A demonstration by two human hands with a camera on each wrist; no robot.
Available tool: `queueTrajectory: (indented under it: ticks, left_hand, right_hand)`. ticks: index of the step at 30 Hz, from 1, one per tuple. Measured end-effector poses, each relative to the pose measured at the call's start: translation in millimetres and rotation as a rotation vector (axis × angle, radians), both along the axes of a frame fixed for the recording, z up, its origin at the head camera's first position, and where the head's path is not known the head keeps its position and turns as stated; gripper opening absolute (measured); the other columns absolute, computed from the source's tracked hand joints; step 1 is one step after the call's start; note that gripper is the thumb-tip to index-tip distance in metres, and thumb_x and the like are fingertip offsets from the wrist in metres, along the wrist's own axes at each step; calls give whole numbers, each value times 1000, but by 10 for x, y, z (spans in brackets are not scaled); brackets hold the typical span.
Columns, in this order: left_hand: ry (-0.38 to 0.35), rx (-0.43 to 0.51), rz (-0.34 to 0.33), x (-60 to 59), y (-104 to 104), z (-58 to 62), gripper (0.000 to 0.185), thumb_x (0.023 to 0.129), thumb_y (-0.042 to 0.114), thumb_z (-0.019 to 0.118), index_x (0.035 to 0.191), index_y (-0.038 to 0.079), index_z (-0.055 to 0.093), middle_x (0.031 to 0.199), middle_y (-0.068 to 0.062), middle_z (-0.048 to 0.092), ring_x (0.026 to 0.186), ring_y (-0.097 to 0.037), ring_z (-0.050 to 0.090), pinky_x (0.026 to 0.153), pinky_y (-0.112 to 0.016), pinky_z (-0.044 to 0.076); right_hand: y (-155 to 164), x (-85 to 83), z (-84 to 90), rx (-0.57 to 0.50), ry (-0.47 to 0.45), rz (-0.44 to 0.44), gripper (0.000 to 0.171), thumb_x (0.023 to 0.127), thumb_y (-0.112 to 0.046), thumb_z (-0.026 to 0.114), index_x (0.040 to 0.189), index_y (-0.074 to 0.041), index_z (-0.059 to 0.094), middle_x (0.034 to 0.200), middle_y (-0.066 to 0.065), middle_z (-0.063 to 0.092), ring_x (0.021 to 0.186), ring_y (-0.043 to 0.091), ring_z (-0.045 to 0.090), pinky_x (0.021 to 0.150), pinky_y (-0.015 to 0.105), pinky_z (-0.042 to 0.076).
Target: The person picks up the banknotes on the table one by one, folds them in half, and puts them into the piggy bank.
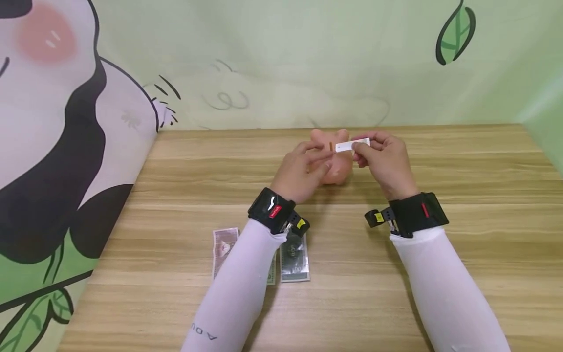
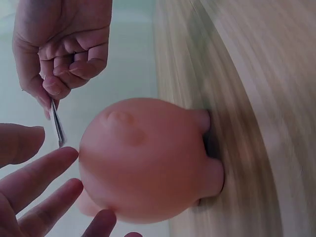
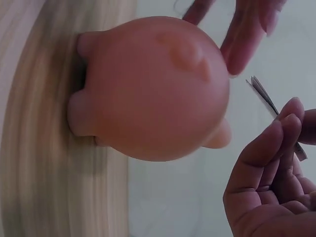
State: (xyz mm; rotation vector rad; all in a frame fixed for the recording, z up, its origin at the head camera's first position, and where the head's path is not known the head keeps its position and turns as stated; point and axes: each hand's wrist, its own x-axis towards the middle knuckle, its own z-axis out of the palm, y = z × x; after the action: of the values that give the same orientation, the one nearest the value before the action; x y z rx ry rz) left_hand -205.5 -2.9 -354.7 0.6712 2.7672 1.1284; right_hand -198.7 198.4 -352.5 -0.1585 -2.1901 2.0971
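A pink piggy bank (image 1: 337,171) (image 2: 148,158) (image 3: 153,89) stands on the wooden table (image 1: 440,234) near the far wall. My left hand (image 1: 320,160) (image 2: 37,185) is at its left side with the fingers stretched out, tips at or just off its surface. My right hand (image 1: 359,152) (image 2: 61,54) (image 3: 276,168) pinches a folded white banknote (image 1: 353,145) (image 2: 58,126) (image 3: 266,98) just above the pig's top, close to the coin slot (image 1: 331,145). The left fingertips (image 3: 242,39) also show beyond the pig in the right wrist view.
Two flat banknotes (image 1: 224,249) (image 1: 294,259) lie on the table by my left forearm, a third partly hidden under the sleeve. A wall with a cartoon print (image 1: 66,146) rises behind the table and along its left.
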Motion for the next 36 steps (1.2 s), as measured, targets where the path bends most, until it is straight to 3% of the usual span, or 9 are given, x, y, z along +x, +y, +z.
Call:
queueTrajectory:
  ticks: [7, 11, 17, 21, 25, 30, 36]
  left_hand:
    - [-19, -26, 32, 3, -2, 37, 35, 106, 32, 57, 138, 22, 67, 156, -6, 53, 143, -26, 52, 115, -39, 46]
    - [-35, -20, 38, 22, 9, 35, 35, 106, 32, 57, 138, 22, 67, 156, -7, 54, 143, -25, 52, 110, -39, 48]
    - [-10, -11, 22, 20, 46, -6, 35, 106, 29, 56, 137, 21, 68, 155, -7, 55, 142, -25, 53, 109, -38, 50]
    - [21, -22, 4, 7, 75, -17, 34, 106, 29, 56, 136, 20, 69, 153, -6, 57, 142, -24, 54, 115, -38, 47]
    - [35, -28, -6, -2, 70, -20, 34, 106, 29, 55, 136, 21, 70, 150, -3, 61, 142, -22, 54, 116, -37, 47]
    - [42, -32, -14, -3, 62, -22, 34, 106, 29, 55, 136, 22, 70, 147, -1, 63, 141, -21, 55, 116, -37, 47]
    - [49, -42, -18, 0, 52, -16, 34, 106, 28, 54, 135, 20, 70, 148, -1, 62, 142, -20, 54, 117, -36, 45]
  right_hand:
    - [-42, -43, -76, 17, -12, 2, 15, 97, -7, 69, 109, 2, 66, 72, -5, 72, 65, 6, 67, 61, 18, 58]
    - [-70, -60, -88, 100, -12, -27, 19, 95, -6, 68, 111, 5, 66, 67, -9, 70, 62, 4, 66, 60, 17, 57]
    - [-75, -76, 5, 378, -5, -54, 23, 88, -10, 67, 109, -2, 71, 61, -15, 65, 55, 3, 54, 48, 19, 40]
    - [-75, -96, 99, 580, 24, -50, 18, 87, -15, 68, 102, -7, 73, 65, -7, 67, 55, 10, 48, 46, 25, 34]
    - [-121, -112, 201, 699, 40, -27, 15, 89, -20, 69, 98, -9, 73, 69, 3, 67, 57, 16, 50, 46, 27, 33]
    - [-156, -152, 308, 766, 14, 11, 16, 88, -20, 68, 97, -8, 74, 67, 1, 57, 57, 19, 50, 48, 28, 34]
    - [-134, -201, 370, 766, -17, 51, 16, 88, -18, 68, 97, -7, 75, 65, -1, 52, 57, 17, 47, 49, 28, 33]
